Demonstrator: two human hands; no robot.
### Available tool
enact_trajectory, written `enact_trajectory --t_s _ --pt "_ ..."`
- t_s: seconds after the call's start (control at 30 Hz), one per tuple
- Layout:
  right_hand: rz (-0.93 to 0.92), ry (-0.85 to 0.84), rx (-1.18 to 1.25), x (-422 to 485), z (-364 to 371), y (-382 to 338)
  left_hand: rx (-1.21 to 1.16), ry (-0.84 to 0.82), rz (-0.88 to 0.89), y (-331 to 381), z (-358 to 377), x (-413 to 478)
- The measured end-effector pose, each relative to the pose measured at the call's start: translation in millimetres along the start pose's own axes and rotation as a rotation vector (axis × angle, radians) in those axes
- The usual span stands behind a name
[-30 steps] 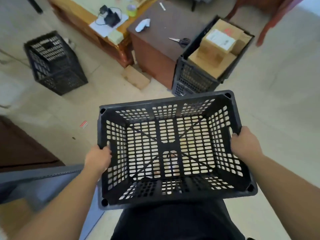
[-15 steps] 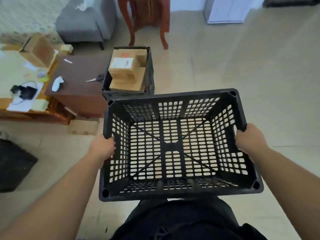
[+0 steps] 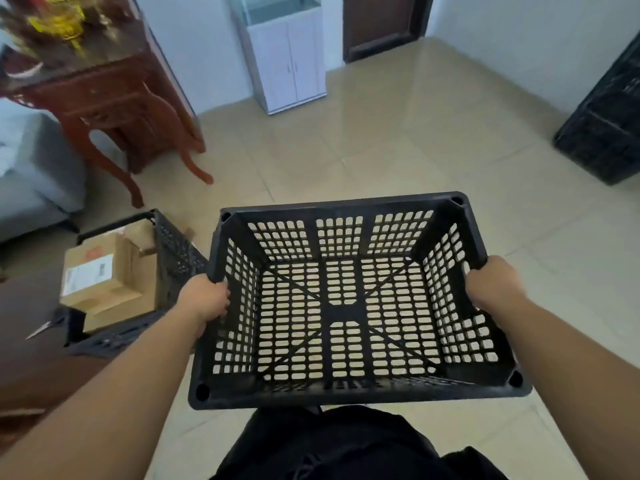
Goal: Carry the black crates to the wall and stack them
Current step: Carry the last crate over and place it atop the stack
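I carry an empty black perforated crate [image 3: 346, 393] in front of my waist, above the tiled floor. My left hand [image 3: 204, 299] grips its left rim and my right hand [image 3: 495, 284] grips its right rim. A stack of black crates [image 3: 609, 126] stands against the white wall at the far right, partly cut off by the frame edge. Another black crate [image 3: 173, 258] holding cardboard boxes [image 3: 104, 275] sits on the floor to my left.
A carved red-brown wooden table [image 3: 114, 95] stands at the upper left beside a grey sofa [image 3: 31, 178]. A white cabinet [image 3: 287, 60] and a dark door [image 3: 381, 26] line the far wall. Beige floor tiles stretch between me and the crate stack.
My view has swung to the right: the box-filled crate slid from ahead to my lower left, and the far wall and the crate stack came into sight. Both hands keep their grip.
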State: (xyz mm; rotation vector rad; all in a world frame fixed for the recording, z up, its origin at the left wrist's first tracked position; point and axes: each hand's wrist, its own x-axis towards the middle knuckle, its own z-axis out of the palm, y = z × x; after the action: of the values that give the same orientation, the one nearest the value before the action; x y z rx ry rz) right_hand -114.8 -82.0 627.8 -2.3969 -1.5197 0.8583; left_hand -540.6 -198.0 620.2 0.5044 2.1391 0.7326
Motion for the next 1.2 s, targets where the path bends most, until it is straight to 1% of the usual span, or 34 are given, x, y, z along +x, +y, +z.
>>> enact_trajectory --t_s 0.17,0.3,0.47,0.63,0.83,1.0,1.2 --pt "0.106 0.074 0.043 62 -14 -10 0.032 -0.106 0.039 84 48 75" --pt "0.239 0.139 0.074 99 -29 -17 0.127 -0.221 0.129 156 89 137" --pt "0.404 0.241 0.155 135 -52 -11 0.273 -0.312 0.259 254 153 181" --pt "0.547 0.318 0.225 168 -76 11 0.388 -0.404 0.387 344 238 199" --pt "0.676 0.325 0.258 238 -113 55 0.511 -0.486 0.468 439 358 202" --pt "0.723 0.284 0.332 318 -166 85 0.573 -0.505 0.481 513 447 190" --pt "0.691 0.291 0.283 429 -247 92 0.523 -0.489 0.472 605 537 188"
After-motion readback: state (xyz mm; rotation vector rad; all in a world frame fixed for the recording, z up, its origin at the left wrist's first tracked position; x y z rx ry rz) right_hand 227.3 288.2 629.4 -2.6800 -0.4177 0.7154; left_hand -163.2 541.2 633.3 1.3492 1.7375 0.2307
